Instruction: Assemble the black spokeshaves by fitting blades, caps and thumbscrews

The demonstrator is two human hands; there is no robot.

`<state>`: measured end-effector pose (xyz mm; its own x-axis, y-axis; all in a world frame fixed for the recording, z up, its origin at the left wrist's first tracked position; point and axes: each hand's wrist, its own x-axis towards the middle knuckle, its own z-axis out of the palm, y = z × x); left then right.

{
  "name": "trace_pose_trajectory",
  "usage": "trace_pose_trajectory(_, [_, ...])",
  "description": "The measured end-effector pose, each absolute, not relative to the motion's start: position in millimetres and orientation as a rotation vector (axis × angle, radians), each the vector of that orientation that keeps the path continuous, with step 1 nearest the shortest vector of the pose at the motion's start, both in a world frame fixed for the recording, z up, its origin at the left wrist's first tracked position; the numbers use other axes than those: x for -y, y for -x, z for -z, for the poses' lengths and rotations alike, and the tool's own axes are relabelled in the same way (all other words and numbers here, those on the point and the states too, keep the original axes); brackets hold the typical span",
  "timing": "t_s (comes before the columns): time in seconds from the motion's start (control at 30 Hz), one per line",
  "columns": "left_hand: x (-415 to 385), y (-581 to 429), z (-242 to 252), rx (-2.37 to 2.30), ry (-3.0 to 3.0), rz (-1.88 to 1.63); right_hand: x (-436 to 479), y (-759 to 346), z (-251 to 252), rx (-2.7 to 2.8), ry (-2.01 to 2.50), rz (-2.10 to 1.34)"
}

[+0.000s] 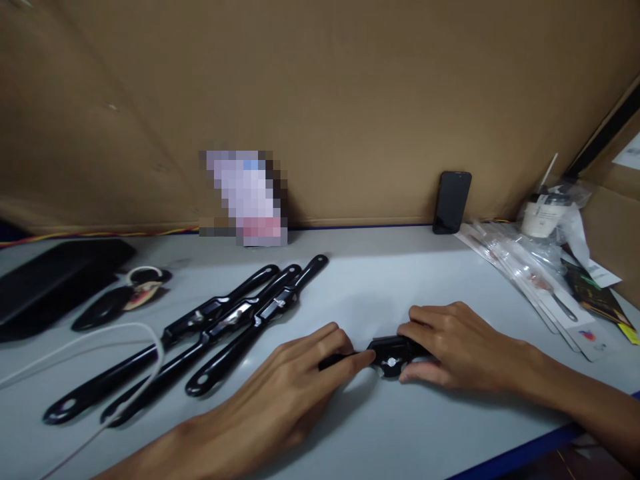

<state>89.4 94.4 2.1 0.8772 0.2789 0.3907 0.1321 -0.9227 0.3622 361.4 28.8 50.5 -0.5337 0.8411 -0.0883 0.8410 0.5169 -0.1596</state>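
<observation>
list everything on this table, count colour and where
part: one, black, metal centre, front middle, between the hands
tools: three, black, long, side by side, left of centre
phone: one, black, leaning on the wall, back
cup: one, white, straw, in clear bag, back right
packets: several, clear, right
cable: one, white, front left, across the tools
case: one, black, far left
table: one, white, blue front edge
wall: one, brown cardboard, behind
left hand: one, fingers pinch the part's left end
right hand: one, fingers grip the part's right side
</observation>
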Motion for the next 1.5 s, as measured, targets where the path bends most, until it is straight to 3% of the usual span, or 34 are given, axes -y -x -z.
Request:
trace_pose_trajectory(0.5, [-96, -88, -1, -0.287, -2.758, -0.658, -30, -374, -61, 2.663, 1.475, -0.464])
trace_pose_trajectory(1.5, [-95, -86, 0, -0.321, -2.752, -0.632, -27, -370, -57, 2.69, 1.506, -0.407])
